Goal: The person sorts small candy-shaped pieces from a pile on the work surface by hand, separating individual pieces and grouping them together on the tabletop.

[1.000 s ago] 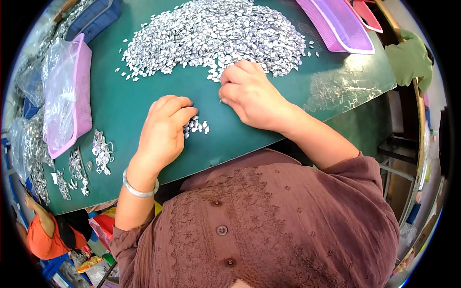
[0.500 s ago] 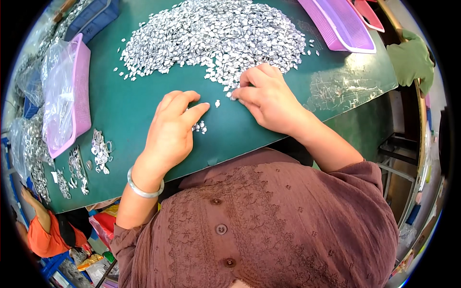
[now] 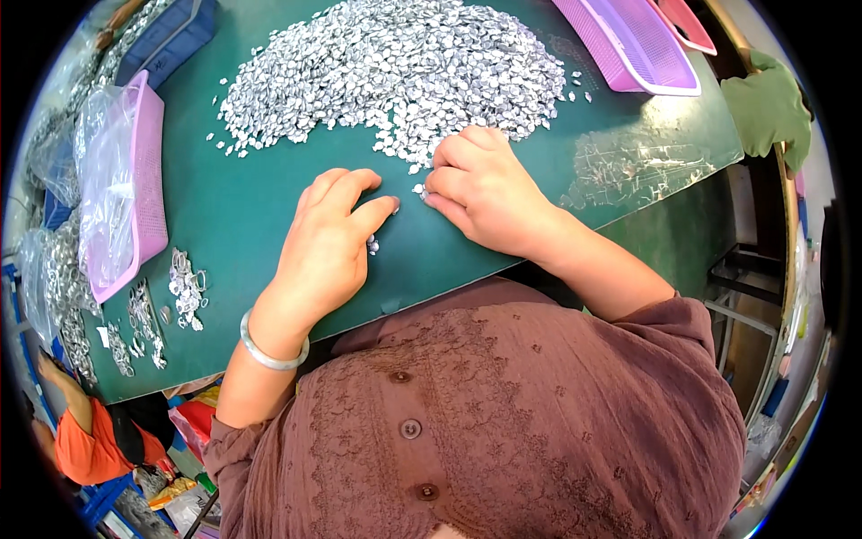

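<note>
A broad heap of small, silvery, flat metal pieces covers the far middle of the green table. At the heap's near edge my right hand pinches thumb and fingers together at a small silver piece. To its left, my left hand rests on the table, thumb and forefinger apart, the other fingers bent. One silver piece shows at the left thumb's tip, partly covered by it. A few more loose pieces lie beside that hand, mostly hidden beneath it.
A purple basket with clear plastic bags stands at the left, a blue crate behind it. Silver clusters lie near the left edge. Another purple basket is at the far right. A person in orange is at lower left.
The loose silver piece between my hands has shifted left to my left thumb. My right hand has drawn slightly left and nearer, away from the heap.
</note>
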`<state>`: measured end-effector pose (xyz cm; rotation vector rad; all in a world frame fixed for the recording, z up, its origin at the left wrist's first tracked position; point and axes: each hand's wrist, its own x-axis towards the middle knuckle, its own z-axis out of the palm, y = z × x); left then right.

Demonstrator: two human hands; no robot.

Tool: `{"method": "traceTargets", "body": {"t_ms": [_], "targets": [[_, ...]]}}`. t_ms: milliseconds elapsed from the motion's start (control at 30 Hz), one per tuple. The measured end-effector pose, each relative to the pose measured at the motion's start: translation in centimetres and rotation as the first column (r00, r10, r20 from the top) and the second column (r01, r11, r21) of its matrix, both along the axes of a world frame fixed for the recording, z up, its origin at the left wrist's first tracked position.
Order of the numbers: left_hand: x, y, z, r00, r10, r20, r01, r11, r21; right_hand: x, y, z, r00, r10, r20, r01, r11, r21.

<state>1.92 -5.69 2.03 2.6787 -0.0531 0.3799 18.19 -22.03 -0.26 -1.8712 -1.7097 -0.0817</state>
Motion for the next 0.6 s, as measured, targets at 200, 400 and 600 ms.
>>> {"method": "traceTargets", "body": {"t_ms": [200,400,600], "targets": [[0.08,0.04,-0.18,0.999,0.012,0.033,-0.011,1.000,-0.020,-0.12,0.06,0.17,0.998,0.011,0.065,-0.010,1.000,-0.016],[0.22,-0.02,-0.29,0.999,0.010,0.036,-0.009,1.000,-0.028,-0.46,0.59,-0.24,0.997,0.017,0.075,-0.018,1.000,0.016],[0.11,0.05,-0.18,0.999,0.015,0.032,-0.014,1.000,-0.024,-0.29,-0.08,0.45,0.999,0.025,0.036,-0.024,0.999,-0.040]]}}
